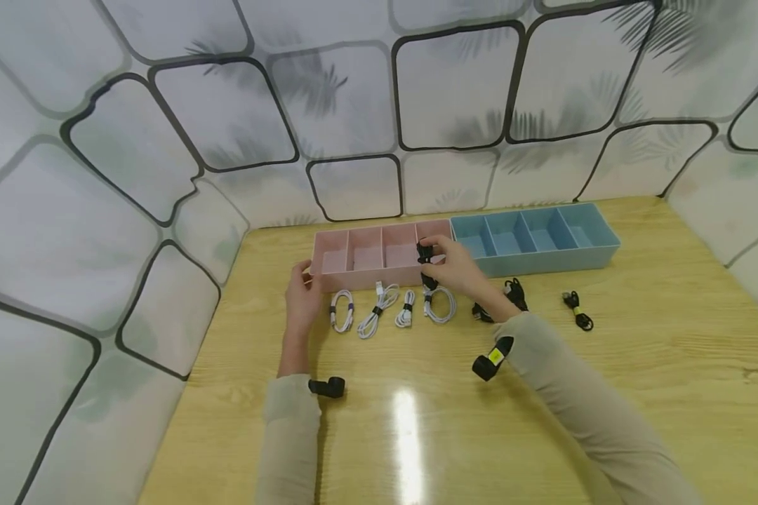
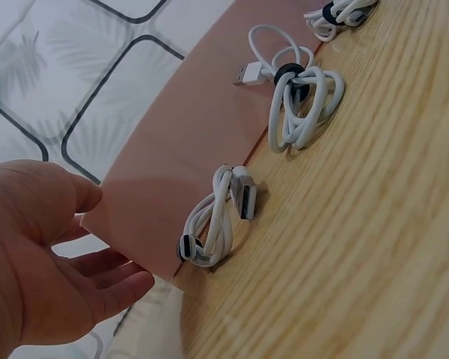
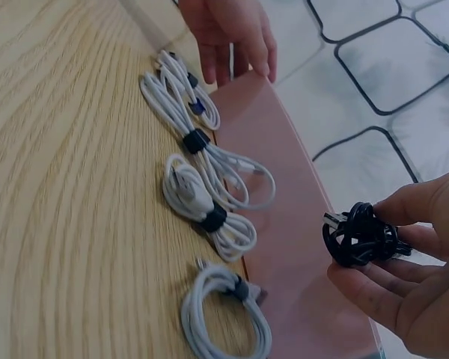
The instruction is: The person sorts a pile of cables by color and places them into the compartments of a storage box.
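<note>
My right hand point(image 1: 456, 270) pinches a bundled black cable point(image 3: 359, 239) between thumb and fingers. It holds this cable at the front wall of the pink divided box point(image 1: 356, 281), by the right-hand compartments. At the box's left end is my left hand point(image 1: 302, 303), its thumb at the top corner and its loosely bent fingers against the end wall. White tied cables point(image 2: 295, 105) lie in a row along the box's front. One is a round white coil point(image 3: 194, 310) below my right hand.
A blue divided box point(image 1: 546, 262) adjoins the pink one on the right. In front of it lie black cables point(image 1: 515, 293), partly hidden by my right forearm, and another black cable point(image 1: 579, 312) with a yellowish tie farther right. A patterned wall point(image 1: 354, 186) rises behind the wooden table.
</note>
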`<act>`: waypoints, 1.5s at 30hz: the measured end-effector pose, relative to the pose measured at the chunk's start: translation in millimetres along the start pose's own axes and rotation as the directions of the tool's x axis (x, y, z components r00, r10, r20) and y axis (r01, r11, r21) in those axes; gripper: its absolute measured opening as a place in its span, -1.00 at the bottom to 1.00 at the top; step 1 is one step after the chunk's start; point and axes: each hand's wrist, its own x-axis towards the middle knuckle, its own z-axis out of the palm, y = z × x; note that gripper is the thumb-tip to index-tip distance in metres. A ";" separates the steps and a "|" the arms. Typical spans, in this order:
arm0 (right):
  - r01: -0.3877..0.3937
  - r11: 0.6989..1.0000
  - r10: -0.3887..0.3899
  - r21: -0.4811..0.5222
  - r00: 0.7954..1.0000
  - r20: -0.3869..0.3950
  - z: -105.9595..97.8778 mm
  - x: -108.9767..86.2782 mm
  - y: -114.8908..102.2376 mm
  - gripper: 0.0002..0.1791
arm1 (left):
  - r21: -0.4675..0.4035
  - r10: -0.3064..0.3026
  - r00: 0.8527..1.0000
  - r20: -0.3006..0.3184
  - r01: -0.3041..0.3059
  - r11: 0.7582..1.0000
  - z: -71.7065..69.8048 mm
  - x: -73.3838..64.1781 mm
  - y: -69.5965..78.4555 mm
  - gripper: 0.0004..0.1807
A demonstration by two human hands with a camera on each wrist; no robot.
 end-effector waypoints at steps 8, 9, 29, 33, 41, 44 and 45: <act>-0.002 0.991 -0.001 0.133 1.000 0.022 25.5 13.8 -14.9 -0.48 | -0.019 -0.030 0.999 -0.011 0.030 0.999 2.7 -0.6 -2.9 -0.55; -0.010 0.989 0.007 0.150 1.000 0.019 28.3 16.5 -16.1 -0.49 | -0.024 -0.030 0.999 -0.010 0.030 0.999 3.2 -0.7 -2.4 -0.55; -0.131 0.924 0.135 0.359 0.991 0.015 79.0 59.9 -50.3 -0.51 | -0.010 -0.017 0.999 -0.041 0.017 1.000 -0.2 -0.7 1.5 -0.58; -0.151 0.913 0.165 0.379 0.986 -0.004 83.2 64.5 -50.8 -0.51 | -0.007 -0.022 0.999 -0.027 0.022 1.000 0.7 -1.4 1.5 -0.58; -0.177 0.904 0.188 0.390 0.982 0.011 90.0 74.0 -55.6 -0.50 | -0.031 -0.038 0.999 -0.028 0.037 0.999 -0.2 -1.5 3.2 -0.58; -0.166 0.918 0.178 0.361 0.984 0.001 92.7 79.6 -59.2 -0.51 | -0.026 -0.039 0.999 -0.028 0.038 0.999 0.2 0.3 1.9 -0.58; -0.161 0.923 0.173 0.349 0.985 -0.002 93.5 81.4 -60.4 -0.51 | -0.027 -0.036 0.999 -0.028 0.036 0.999 0.4 0.6 1.8 -0.58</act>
